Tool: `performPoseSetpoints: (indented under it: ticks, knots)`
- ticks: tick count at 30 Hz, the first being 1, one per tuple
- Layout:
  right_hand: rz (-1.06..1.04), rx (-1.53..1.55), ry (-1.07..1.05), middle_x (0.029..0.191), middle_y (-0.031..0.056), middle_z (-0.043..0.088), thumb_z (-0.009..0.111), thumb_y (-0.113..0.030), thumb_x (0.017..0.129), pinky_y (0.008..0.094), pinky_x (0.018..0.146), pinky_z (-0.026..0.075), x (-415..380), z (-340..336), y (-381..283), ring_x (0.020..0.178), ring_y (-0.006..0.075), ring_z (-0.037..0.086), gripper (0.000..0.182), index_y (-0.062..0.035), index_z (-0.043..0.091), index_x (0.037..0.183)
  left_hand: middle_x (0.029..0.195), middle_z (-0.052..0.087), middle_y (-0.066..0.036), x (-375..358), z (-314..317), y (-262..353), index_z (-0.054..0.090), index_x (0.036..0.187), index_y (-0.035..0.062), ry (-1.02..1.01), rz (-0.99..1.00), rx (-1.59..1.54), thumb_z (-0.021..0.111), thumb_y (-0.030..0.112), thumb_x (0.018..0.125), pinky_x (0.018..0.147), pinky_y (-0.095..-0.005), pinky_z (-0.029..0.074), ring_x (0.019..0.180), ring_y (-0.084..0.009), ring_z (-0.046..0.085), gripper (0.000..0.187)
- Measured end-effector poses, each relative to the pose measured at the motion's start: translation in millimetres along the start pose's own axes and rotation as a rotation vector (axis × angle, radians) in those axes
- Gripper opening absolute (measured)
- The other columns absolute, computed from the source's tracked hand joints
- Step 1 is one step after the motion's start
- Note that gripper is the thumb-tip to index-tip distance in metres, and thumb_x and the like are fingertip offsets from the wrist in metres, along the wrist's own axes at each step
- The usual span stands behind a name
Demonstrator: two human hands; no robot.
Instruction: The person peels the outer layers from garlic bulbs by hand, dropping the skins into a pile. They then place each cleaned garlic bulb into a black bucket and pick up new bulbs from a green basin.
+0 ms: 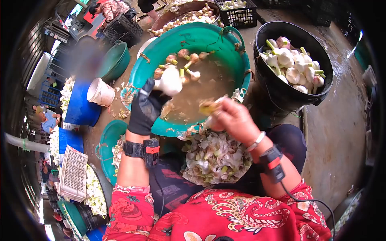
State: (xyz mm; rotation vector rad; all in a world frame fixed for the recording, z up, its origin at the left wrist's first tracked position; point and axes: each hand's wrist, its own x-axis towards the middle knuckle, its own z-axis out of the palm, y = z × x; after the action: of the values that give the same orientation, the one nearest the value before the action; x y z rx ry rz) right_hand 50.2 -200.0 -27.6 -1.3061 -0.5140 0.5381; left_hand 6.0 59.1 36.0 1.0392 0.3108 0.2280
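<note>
Gloved left hand (145,108) raised, fingers clenched, bare right hand (233,118) pinching

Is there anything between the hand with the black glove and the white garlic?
No. The left hand already grips the garlic over the green basin; nothing visible sits between them.

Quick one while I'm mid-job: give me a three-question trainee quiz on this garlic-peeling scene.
1. True or false: the left hand wears a dark glove.
2. Which container holds the cleaned white garlic bulbs? A) black bucket B) teal basin C) white bucket
3. Fill in: the pile of peelings lies on the person's ____.

Key: 1 true. 2 A. 3 lap. The left hand holds a garlic bulb over the basin's murky water; the bare right hand pinches a scrap of peel.
</note>
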Motion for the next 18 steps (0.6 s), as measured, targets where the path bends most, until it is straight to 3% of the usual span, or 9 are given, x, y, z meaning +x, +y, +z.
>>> performPoseSetpoints:
  ticks: [2,4,5,8,10,13,16,17,18]
  knots:
    - [-0.002,-0.269,-0.256,0.082,0.0057,0.065,0.058,-0.003,0.086,0.0300,0.068,0.051,-4.1,8.5,-3.2,0.070,0.0156,0.062,0.030,-0.0044,0.060,0.116,0.118,0.060,-0.015,9.5,55.7,30.3,0.052,0.126,0.0037,-0.307,0.015,-0.065,0.049,0.027,0.098,0.091,-0.0449,0.051,0.106,-0.0276,0.061,0.037]
    - [-0.046,-0.526,-0.326,0.078,0.0127,0.065,0.060,-0.001,0.079,0.0344,0.066,0.051,-9.1,8.2,-7.1,0.066,0.0242,0.062,0.025,-0.0041,0.064,0.104,0.113,0.062,-0.015,31.7,67.2,39.7,0.052,0.127,0.0027,-0.333,0.202,0.209,0.046,0.024,0.100,0.090,-0.0435,0.052,0.103,-0.0268,0.062,0.035]
    - [-0.194,-0.524,-0.367,0.072,0.0158,0.062,0.062,-0.003,0.075,0.0364,0.062,0.050,-8.4,1.2,11.4,0.064,0.0292,0.061,0.011,-0.0024,0.064,0.086,0.108,0.063,-0.014,45.8,55.5,31.9,0.053,0.125,0.0016,-0.412,0.267,0.282,0.047,0.017,0.099,0.089,-0.0408,0.053,0.101,-0.0253,0.063,0.032]
    - [-0.105,-0.585,-0.371,0.069,0.0159,0.061,0.062,-0.007,0.076,0.0367,0.060,0.048,-8.6,-8.9,-12.7,0.063,0.0273,0.061,0.005,-0.0021,0.062,0.076,0.099,0.065,-0.012,79.0,8.5,-5.4,0.054,0.127,-0.0027,-0.100,0.003,0.684,0.060,0.015,0.091,0.085,-0.0360,0.052,0.094,-0.0214,0.063,0.040]
    - [-0.001,-0.440,-0.365,0.068,0.0172,0.059,0.063,-0.010,0.076,0.0392,0.059,0.048,-8.2,-9.3,-20.5,0.063,0.0333,0.058,0.008,-0.0025,0.062,0.078,0.097,0.066,-0.013,106.7,-30.4,-40.6,0.050,0.128,-0.0065,-0.047,0.038,1.257,0.064,0.019,0.089,0.081,-0.0327,0.051,0.089,-0.0215,0.062,0.049]
    - [-0.149,-0.576,-0.227,0.072,0.0171,0.059,0.064,-0.012,0.077,0.0431,0.064,0.049,-6.1,-4.1,-8.6,0.071,0.0372,0.059,0.011,-0.0030,0.061,0.082,0.107,0.065,-0.014,143.2,-59.9,-66.5,0.047,0.132,-0.0056,0.031,0.064,1.410,0.065,0.026,0.087,0.084,-0.0311,0.049,0.096,-0.0213,0.061,0.058]
    - [-0.090,-0.566,-0.127,0.076,0.0193,0.060,0.060,-0.016,0.076,0.0481,0.071,0.050,-0.3,0.9,-10.0,0.078,0.0390,0.061,0.014,-0.0026,0.059,0.081,0.111,0.062,-0.025,218.9,-120.8,-98.6,0.041,0.134,-0.0094,-0.012,0.196,1.438,0.070,0.028,0.081,0.089,-0.0377,0.047,0.101,-0.0321,0.061,0.071]
    - [-0.079,-0.533,-0.111,0.078,0.0192,0.061,0.059,-0.016,0.076,0.0479,0.072,0.050,2.5,0.9,-8.4,0.080,0.0386,0.061,0.014,-0.0024,0.059,0.082,0.116,0.060,-0.025,245.3,-143.1,-110.1,0.040,0.135,-0.0088,0.007,0.068,1.373,0.072,0.030,0.079,0.092,-0.0391,0.045,0.106,-0.0350,0.059,0.075]
    - [-0.069,-0.500,-0.099,0.079,0.0192,0.061,0.059,-0.015,0.076,0.0477,0.072,0.050,4.1,-0.2,-7.0,0.081,0.0383,0.061,0.014,-0.0022,0.059,0.083,0.110,0.063,-0.021,282.9,-202.6,-131.1,0.047,0.128,-0.0067,-0.279,0.215,1.568,0.077,0.029,0.075,0.088,-0.0374,0.047,0.104,-0.0326,0.060,0.070]
